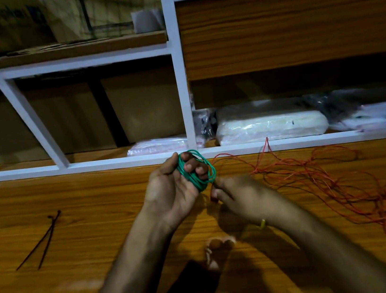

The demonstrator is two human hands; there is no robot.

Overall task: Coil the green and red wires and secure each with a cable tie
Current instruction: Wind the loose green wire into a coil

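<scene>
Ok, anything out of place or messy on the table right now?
Only the red wire: it sprawls in a loose tangle across the table's right side, not yet coiled. The green wire is neatly wound around the left hand, and two cable ties lie crossed at left, unused.

A wooden table (105, 270) fronts white-framed shelving (178, 74) holding cardboard boxes (64, 15) and plastic-wrapped packs (271, 128).
</scene>
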